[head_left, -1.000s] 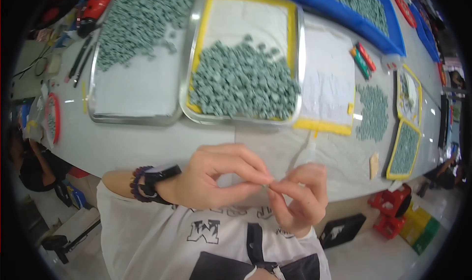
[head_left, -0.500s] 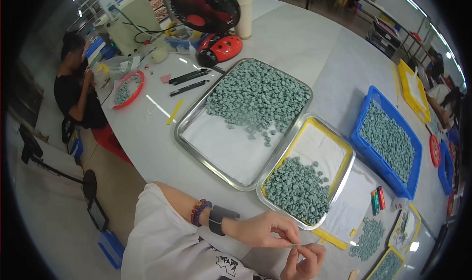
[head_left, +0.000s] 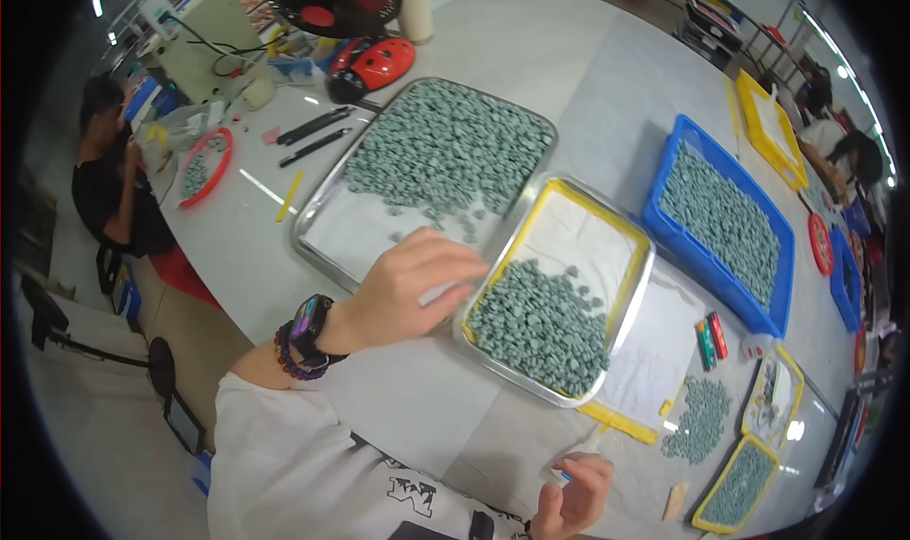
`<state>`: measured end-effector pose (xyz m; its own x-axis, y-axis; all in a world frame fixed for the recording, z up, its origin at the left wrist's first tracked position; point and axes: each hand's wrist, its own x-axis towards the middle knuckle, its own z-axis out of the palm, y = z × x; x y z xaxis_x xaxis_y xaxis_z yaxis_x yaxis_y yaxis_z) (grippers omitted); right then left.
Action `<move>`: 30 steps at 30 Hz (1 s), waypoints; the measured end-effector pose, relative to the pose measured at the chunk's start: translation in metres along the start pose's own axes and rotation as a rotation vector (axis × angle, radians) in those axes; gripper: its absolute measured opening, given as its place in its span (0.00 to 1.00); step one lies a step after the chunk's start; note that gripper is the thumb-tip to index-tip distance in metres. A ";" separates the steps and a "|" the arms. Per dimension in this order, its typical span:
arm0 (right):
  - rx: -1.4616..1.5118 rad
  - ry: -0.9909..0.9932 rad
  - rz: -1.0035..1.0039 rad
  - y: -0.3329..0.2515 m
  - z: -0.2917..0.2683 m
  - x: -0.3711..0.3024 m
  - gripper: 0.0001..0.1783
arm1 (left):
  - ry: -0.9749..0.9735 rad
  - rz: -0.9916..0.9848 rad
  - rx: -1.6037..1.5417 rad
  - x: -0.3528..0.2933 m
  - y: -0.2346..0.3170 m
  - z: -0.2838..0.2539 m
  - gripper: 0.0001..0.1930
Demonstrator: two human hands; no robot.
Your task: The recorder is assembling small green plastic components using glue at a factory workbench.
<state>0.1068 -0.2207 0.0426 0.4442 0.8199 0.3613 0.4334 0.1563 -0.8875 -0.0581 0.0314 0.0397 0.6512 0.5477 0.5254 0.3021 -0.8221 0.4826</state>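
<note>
My left hand (head_left: pixel 408 289) is over the near rim of a large metal tray (head_left: pixel 332 273). Its fingers are stretched out with the thumb apart, and nothing shows in them. Small grey-green stone-like pieces (head_left: pixel 445 146) fill the far part of that tray, on white lining. To its right, a smaller metal tray (head_left: pixel 621 336) with a yellow inner frame holds a heap of similar pieces (head_left: pixel 540 327). Low in the view, my right hand (head_left: pixel 578 495) has curled fingers around a small white-and-blue thing (head_left: pixel 561 475), whose kind I cannot make out.
A blue bin (head_left: pixel 789 303) of pieces stands at right, past loose pieces (head_left: pixel 699 421) and yellow-rimmed trays (head_left: pixel 735 488). At the far left are black pens (head_left: pixel 315 125), a ladybug-shaped red base (head_left: pixel 384 61), a fan (head_left: pixel 332 0) and a seated person (head_left: pixel 109 180). Another person works at far right.
My hands were pinching a tiny piece together and have separated. The left went up and left to the large tray, opening; the right stayed low. The whole view has shifted somewhat.
</note>
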 end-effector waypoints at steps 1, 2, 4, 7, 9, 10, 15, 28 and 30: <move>-0.027 0.019 0.021 0.002 -0.002 -0.002 0.13 | -0.053 0.053 -0.082 0.006 0.015 0.004 0.10; 0.013 -0.001 0.044 0.007 -0.003 -0.005 0.13 | -0.097 0.096 -0.144 0.005 0.024 0.007 0.10; 0.092 -0.033 0.087 0.011 -0.006 -0.010 0.15 | -0.124 0.074 -0.154 0.002 0.011 0.027 0.09; 0.056 0.019 -0.038 0.003 -0.017 -0.021 0.16 | -0.185 0.054 -0.173 0.021 -0.009 0.050 0.09; 0.040 0.040 -0.097 0.002 -0.017 -0.027 0.18 | -0.182 0.012 -0.161 0.037 -0.012 0.055 0.08; 0.017 0.119 -0.047 0.006 -0.010 -0.028 0.16 | -0.177 -0.018 -0.146 0.041 -0.014 0.058 0.07; -0.064 0.255 0.000 0.015 -0.015 -0.035 0.17 | -0.243 0.139 -0.050 0.074 -0.012 0.096 0.07; -0.379 0.089 0.221 0.041 -0.068 -0.026 0.28 | -0.243 0.100 -0.233 0.055 0.010 0.073 0.08; -0.416 0.012 0.227 0.047 -0.067 -0.025 0.30 | -0.168 0.094 -0.215 0.050 0.001 0.073 0.07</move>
<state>0.1688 -0.2713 0.0107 0.5718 0.8012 0.1765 0.6005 -0.2621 -0.7554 0.0252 0.0464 0.0152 0.7812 0.4224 0.4596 0.0923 -0.8063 0.5842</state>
